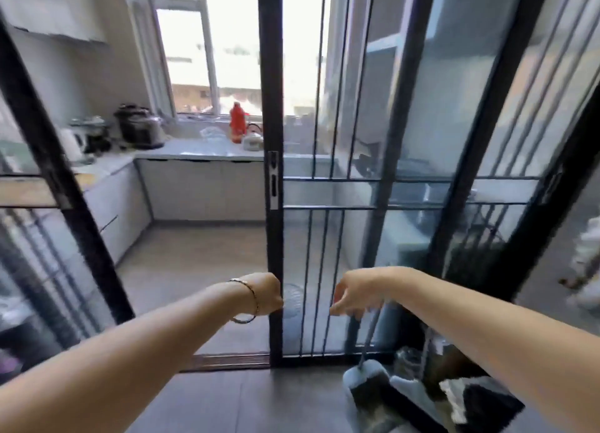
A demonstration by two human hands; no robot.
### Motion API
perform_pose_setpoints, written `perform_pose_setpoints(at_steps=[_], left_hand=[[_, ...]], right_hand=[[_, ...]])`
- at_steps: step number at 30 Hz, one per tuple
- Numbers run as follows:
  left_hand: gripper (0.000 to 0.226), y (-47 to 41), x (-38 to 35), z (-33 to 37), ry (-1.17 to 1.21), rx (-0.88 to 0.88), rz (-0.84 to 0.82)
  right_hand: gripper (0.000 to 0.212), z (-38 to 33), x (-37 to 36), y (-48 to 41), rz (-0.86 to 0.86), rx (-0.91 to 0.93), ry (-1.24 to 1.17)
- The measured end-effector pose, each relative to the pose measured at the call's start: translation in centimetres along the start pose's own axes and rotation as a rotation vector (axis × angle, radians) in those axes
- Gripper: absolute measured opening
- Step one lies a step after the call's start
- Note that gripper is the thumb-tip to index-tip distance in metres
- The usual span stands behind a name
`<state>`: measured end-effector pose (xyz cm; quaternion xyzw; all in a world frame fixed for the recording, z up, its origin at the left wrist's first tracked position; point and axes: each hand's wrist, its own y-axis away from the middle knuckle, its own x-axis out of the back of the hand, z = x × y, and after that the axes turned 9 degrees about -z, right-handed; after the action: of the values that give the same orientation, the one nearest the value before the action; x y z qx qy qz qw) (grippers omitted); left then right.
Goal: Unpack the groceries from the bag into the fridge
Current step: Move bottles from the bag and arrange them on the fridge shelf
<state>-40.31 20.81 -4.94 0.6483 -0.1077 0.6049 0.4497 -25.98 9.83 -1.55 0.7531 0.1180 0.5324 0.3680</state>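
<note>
The sliding door (272,173), dark-framed glass, fills the middle of the frame. To its left it stands open on a kitchen, whose counter (194,150) runs across the upper left. No fridge can be made out for certain. The bag (406,397) hangs at the lower right, blurred, its straps caught in the curled fingers of the right hand (352,298). The left hand (264,294) curls round the door's edge, fingertips hidden behind it. A red bottle (238,122) stands by the window. By the look of it, nothing is unpacked yet: reaching the fridge, opening it and unloading all remain.
</note>
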Motion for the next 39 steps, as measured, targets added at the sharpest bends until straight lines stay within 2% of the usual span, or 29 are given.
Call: perform_pose_setpoints(at_steps=[3,5,7,9,14,18,20,25,27,31,33,36,39], left_hand=[[0.023,4.8,-3.6,-11.3,0.104,0.18,-0.036],[0.012,8.1,-5.8,-18.2,0.199,0.295,-0.063],[0.015,11.6,-8.0,-24.3,0.284,0.405,-0.062],[0.02,15.2,-10.0,-29.4,0.364,0.518,-0.048],[0.015,23.8,-14.7,-39.3,0.588,0.795,0.022],[0.027,30.5,-17.3,-44.1,0.741,1.064,0.123],[0.032,34.0,-18.8,-45.7,0.809,1.204,0.14],[0.029,42.9,-22.6,-47.0,0.951,1.442,0.215],[0.03,45.6,-24.5,-47.4,0.995,1.489,0.22],[0.023,50.3,-28.5,-48.6,1.003,1.585,0.206],[0.022,52.8,-30.5,-49.8,1.001,1.622,0.231],[0.026,56.9,-33.0,-52.7,1.001,1.642,0.25],[0.02,61.7,-35.0,-56.5,1.038,1.596,0.291]], right_hand=[[0.036,-10.7,-1.7,-5.6,-0.175,0.092,0.058],[0.032,-17.7,-2.9,-8.2,-0.223,0.164,0.134],[0.038,-24.7,-4.1,-10.3,-0.25,0.252,0.224],[0.039,-31.4,-5.5,-12.1,-0.286,0.337,0.324],[0.024,-47.0,-8.8,-14.9,-0.317,0.607,0.627],[0.034,-58.4,-11.3,-15.1,-0.317,0.81,0.824],[0.032,-63.2,-13.0,-14.6,-0.32,0.898,0.884],[0.033,-72.9,-18.1,-12.2,-0.376,1.058,1.028],[0.033,-75.9,-20.4,-10.8,-0.402,1.113,1.074],[0.02,-81.3,-25.0,-7.7,-0.429,1.242,1.095],[0.024,-84.2,-27.7,-6.7,-0.427,1.299,1.11],[0.029,-88.9,-31.6,-5.0,-0.402,1.364,1.144],[0.029,-93.8,-35.0,-3.0,-0.385,1.398,1.142]])
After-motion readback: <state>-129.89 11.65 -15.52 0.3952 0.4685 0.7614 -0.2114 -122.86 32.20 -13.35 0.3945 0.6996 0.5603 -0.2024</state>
